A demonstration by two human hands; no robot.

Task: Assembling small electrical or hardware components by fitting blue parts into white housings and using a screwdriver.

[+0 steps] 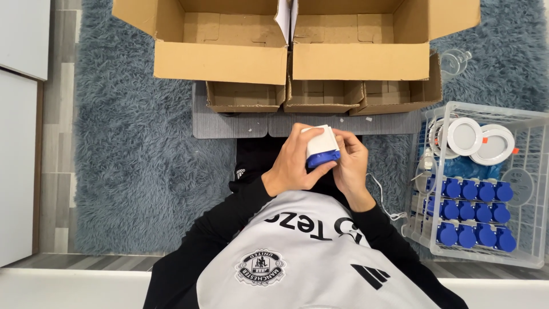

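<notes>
Left hand (294, 163) and right hand (349, 160) both grasp 1 white-blue plug (321, 147). Small boxes (320, 94) look empty; basket (532, 123) holds many plugs: judged early stage.

The picture is bright and the light is soft and even. It seems to come from above. Shadows are small and pale, with darker ones inside the cardboard boxes (297, 40) at the top. Nothing shines too hard. Most things look sharp. The straight lines at the edges hardly bend.
</notes>
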